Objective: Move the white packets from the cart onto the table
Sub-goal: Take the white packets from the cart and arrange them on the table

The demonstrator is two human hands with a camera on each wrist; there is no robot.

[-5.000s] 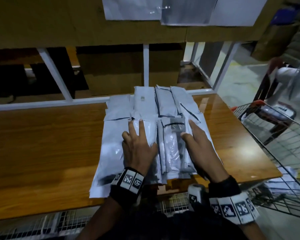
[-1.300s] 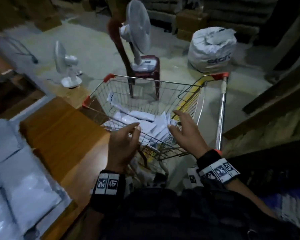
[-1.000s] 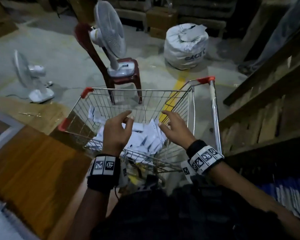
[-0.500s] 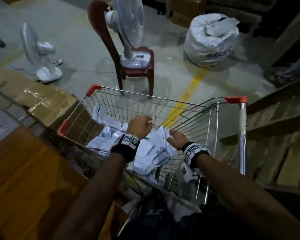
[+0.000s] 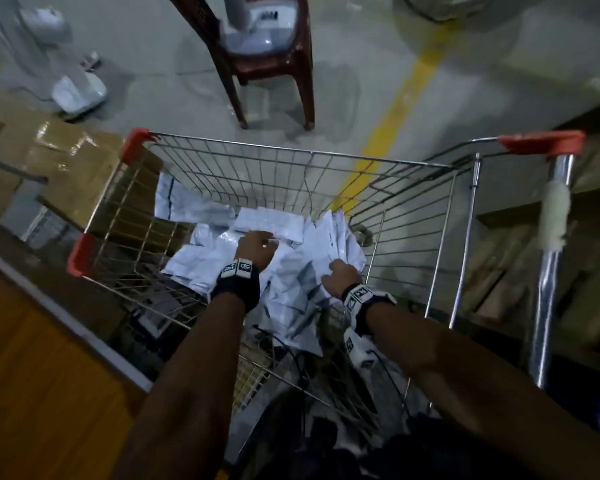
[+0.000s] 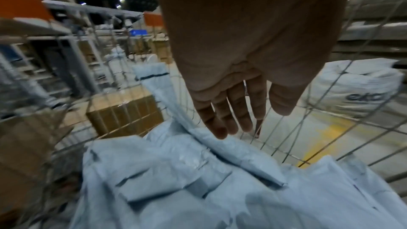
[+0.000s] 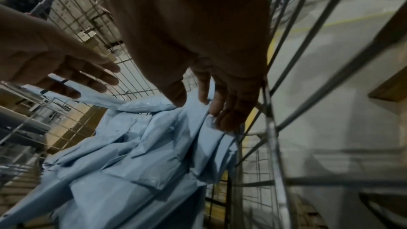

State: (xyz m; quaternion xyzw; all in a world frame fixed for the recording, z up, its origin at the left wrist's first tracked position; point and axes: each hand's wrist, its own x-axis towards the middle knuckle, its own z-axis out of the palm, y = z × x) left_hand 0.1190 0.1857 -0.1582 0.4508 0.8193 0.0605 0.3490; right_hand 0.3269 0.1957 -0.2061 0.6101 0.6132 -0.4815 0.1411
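Note:
Several white packets (image 5: 291, 282) lie heaped in the wire cart (image 5: 309, 152), and some stand on edge against its right wall. Both my hands are down inside the basket. My left hand (image 5: 257, 245) hovers over the middle of the heap. Its fingers (image 6: 231, 124) are straight, and the tips just touch the upturned edge of a packet (image 6: 220, 145). My right hand (image 5: 336, 271) reaches to the upright packets (image 7: 193, 137). Its thumb and fingers (image 7: 226, 116) are spread against their top edges, with no clear grip. The wooden table (image 5: 32, 393) is at the lower left.
A red plastic chair (image 5: 274, 64) carrying a fan stands just beyond the cart. A floor fan base (image 5: 78, 93) and cardboard boxes (image 5: 66, 161) are to the left. The cart handle (image 5: 548, 271) and wooden shelving (image 5: 586, 289) are on the right. A white sack (image 6: 356, 90) sits outside the mesh.
I have turned from the packets laid on the table to the cart. Both hands have gone from above the rim down into the basket onto the heap.

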